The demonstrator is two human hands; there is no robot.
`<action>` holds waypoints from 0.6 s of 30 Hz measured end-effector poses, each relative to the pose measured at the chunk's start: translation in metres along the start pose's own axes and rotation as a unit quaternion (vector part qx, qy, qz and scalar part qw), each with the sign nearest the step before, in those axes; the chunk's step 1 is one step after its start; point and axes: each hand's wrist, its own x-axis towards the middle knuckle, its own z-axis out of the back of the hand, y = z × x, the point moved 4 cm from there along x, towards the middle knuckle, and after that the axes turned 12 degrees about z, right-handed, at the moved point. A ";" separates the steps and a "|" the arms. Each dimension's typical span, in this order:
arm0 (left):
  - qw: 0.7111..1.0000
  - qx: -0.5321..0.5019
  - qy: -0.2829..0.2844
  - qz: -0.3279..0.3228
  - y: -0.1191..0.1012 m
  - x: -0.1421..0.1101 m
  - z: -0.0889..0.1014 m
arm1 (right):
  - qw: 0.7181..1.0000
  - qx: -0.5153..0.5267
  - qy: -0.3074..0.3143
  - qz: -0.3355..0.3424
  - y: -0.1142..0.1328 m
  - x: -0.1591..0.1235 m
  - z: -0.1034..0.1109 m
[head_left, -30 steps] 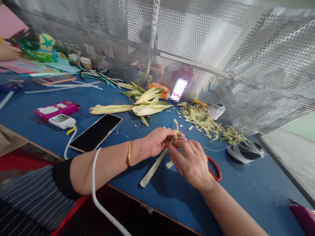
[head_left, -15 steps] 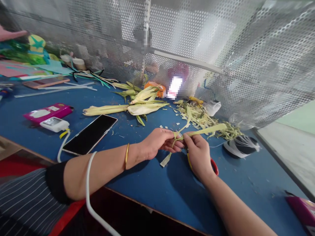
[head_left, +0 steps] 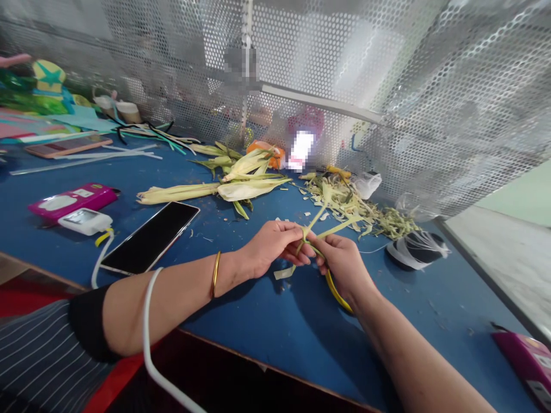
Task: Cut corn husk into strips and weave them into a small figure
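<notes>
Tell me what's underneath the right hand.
Below the right hand, a curved yellow piece shows against the blue table. The hand covers the rest, so its full shape and anything else beneath cannot be seen.

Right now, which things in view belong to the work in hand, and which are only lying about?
Work in hand:
held pale-green strips
probably the husks and shredded scraps
possibly the thread-wrapped black object

Apparently just lying about:
black-screened phone
pink-edged phone
magenta cases

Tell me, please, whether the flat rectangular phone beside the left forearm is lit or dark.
Dark: the rectangular, pale-edged phone lies face up, showing only black. Whether it is powered off, I cannot tell.
</notes>
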 end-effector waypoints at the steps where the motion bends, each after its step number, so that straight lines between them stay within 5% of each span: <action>1: 1.000 0.003 0.017 0.012 0.001 0.000 -0.001 | 1.000 0.002 0.012 -0.004 0.001 0.000 0.000; 6: 0.998 -0.053 -0.020 0.033 -0.002 0.004 0.008 | 0.996 -0.063 0.055 0.011 0.003 0.002 0.003; 10: 0.993 -0.088 -0.080 0.015 -0.008 0.007 0.019 | 0.990 -0.073 0.060 0.109 0.013 0.003 0.010; 15: 0.996 -0.036 -0.081 -0.004 -0.010 0.008 0.019 | 0.966 0.056 0.213 0.135 0.023 -0.001 0.008; 18: 0.997 0.005 -0.067 -0.027 -0.010 0.007 0.016 | 0.958 0.061 0.238 0.147 0.025 -0.002 0.009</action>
